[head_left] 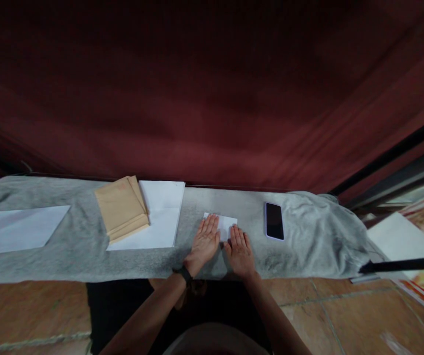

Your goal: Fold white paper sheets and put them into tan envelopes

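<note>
A small folded piece of white paper (226,224) lies on the grey cloth in front of me. My left hand (205,240) rests flat on its left part, fingers stretched out, with a dark band on the wrist. On its right edge my right hand (240,250) lies flat too, fingers extended. Both palms hide the lower part of the paper. To the left, brown envelopes (121,204) overlap a stack of white sheets (166,212). A phone (274,221) with a dark screen lies to the right of my right hand.
The grey cloth (230,197) covers a long narrow surface. Another white sheet (19,228) lies at its left end. Behind rises a dark red fabric wall (212,123). Black poles (393,153) stand at right, near papers on the tiled floor (352,310).
</note>
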Action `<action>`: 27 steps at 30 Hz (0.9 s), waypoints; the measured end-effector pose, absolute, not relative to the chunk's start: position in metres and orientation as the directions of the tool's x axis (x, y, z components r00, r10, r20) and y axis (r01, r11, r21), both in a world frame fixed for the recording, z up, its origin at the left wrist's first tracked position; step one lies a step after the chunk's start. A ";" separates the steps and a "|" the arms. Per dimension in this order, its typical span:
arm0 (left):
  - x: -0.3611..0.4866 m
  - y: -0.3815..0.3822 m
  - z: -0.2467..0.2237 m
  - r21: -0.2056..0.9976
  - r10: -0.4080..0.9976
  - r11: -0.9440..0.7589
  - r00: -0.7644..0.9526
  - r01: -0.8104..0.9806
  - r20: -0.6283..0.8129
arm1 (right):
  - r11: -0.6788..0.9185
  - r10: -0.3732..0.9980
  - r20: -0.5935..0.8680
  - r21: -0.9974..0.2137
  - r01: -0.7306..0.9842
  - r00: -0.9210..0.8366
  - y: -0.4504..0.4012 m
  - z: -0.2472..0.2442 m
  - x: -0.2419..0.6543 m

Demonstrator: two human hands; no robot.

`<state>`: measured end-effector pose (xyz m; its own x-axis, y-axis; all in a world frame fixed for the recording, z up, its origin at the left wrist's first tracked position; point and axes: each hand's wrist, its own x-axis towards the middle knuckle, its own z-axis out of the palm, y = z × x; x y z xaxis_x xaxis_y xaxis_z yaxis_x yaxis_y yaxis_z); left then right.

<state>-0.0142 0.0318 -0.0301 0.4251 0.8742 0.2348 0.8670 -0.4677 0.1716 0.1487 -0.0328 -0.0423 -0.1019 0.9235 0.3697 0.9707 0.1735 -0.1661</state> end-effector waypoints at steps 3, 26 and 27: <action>0.003 0.032 -0.032 0.180 0.822 -0.564 0.526 0.806 0.219 | 0.169 0.921 0.377 -0.151 0.974 -0.102 -0.031 -0.044 0.148; -0.033 0.049 -0.033 0.138 0.902 -0.409 0.378 0.902 0.209 | 0.197 0.934 0.339 -0.223 0.955 -0.113 -0.006 -0.037 0.115; -0.033 0.048 -0.033 0.143 0.903 -0.406 0.373 0.902 0.213 | 0.190 0.935 0.337 -0.219 0.957 -0.108 -0.007 -0.037 0.119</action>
<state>-0.0326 0.0482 -0.0326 0.3729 0.9031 0.2129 0.9024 -0.4064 0.1432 0.1192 -0.0075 -0.0374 -0.1085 0.9353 0.3369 0.9572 0.1897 -0.2186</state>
